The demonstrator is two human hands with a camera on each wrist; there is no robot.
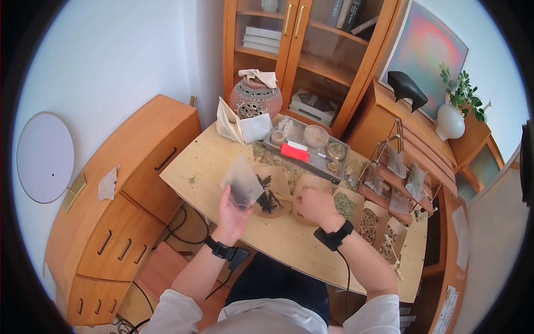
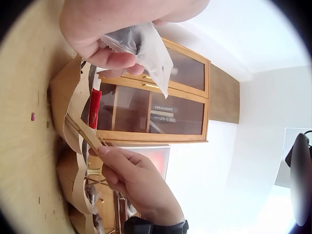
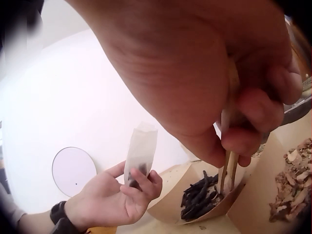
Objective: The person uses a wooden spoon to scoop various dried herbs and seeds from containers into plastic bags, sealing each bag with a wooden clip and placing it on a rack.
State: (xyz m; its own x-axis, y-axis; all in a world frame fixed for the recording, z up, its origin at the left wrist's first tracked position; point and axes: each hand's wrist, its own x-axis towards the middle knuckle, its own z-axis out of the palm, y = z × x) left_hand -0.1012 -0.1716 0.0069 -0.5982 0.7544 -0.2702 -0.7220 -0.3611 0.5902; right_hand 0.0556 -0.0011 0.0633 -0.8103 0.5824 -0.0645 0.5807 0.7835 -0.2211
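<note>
My left hand (image 1: 232,217) holds up a small translucent bag (image 1: 243,181) with something dark in its lower part, its fingers bent round the bottom in the right wrist view. Wooden tongs (image 3: 228,178) are pinched in my right hand (image 1: 318,207). Their tips reach down into a brown paper tray (image 1: 278,211), close beside dark, twig-like pieces (image 3: 199,197). To the right, partly behind my right hand, another paper tray (image 3: 256,185) contains pale brown chips (image 3: 295,183).
Farther right stand paper trays with green dried bits (image 1: 345,206) and mixed reddish bits (image 1: 368,224). Behind are a grey tray (image 1: 320,173) with jars and a red card (image 1: 295,152), a cloth-topped clay pot (image 1: 257,99), and a wooden rack (image 1: 403,178) with small bags.
</note>
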